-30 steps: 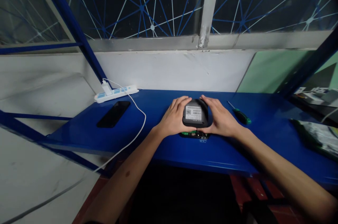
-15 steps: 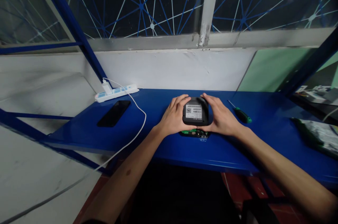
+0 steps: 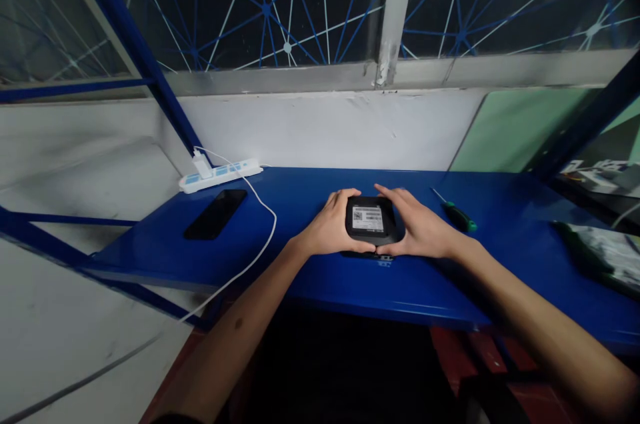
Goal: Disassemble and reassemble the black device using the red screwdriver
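On the blue shelf (image 3: 310, 277), left hand (image 3: 327, 231) and right hand (image 3: 423, 231) clasp the black cover (image 3: 370, 221), seemingly onto its base; even pressure along both edges seats it squarely.

Your left hand (image 3: 330, 227) and right hand (image 3: 420, 229) close in the black box (image 3: 371, 221) from both sides, so only its top and the strip of tabletop (image 3: 320, 277) in front of it lie open to you. Just right of your right hand a green-handled screwdriver (image 3: 457, 214) lies in the way. To the left you have bare blue surface until the white cable (image 3: 265, 217), then the dark phone (image 3: 216, 213), with the power strip (image 3: 220, 177) against the wall behind. Far right, a dark bundle (image 3: 595, 254) takes up the tabletop's end, and slanted blue frame bars hem both ends.
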Tool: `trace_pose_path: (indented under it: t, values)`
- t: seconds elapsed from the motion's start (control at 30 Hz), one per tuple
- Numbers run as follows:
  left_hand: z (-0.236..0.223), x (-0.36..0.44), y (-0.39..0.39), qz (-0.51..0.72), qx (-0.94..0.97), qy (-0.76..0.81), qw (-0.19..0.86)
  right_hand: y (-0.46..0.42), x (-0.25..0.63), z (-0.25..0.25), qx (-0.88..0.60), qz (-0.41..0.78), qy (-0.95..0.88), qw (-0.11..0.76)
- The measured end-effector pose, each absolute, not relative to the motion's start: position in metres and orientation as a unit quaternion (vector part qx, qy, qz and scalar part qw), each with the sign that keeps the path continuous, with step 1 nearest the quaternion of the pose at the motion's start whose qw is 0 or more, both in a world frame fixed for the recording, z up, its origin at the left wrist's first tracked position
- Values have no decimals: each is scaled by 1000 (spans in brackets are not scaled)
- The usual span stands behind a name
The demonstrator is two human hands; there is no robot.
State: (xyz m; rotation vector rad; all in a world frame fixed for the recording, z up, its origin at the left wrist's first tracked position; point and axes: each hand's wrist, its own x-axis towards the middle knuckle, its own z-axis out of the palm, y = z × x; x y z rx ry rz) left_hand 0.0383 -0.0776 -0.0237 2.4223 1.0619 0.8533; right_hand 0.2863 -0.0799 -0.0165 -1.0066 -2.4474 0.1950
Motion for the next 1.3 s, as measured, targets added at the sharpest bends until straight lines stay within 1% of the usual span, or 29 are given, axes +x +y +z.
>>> trace_pose_path:
  t: [0.07,0.17,0.27,0.43,0.73,1.3]
  values:
    - [-22,38,-80,266,853,396,210,-81,286,-17,-381,99,-894,213]
    - [-21,38,-80,218,854,415,223,-81,286,-19,-388,132,-893,186]
    - [-22,38,-79,194,863,416,210,-80,287,-22,-390,155,-891,172]
    - [-24,38,-78,187,873,409,188,-79,288,-23,-398,170,-887,159]
    - [-17,36,-80,170,881,396,196,-77,291,-24,-395,184,-886,160]
    - [-18,36,-77,158,897,378,165,-76,293,-21,-397,206,-879,164]
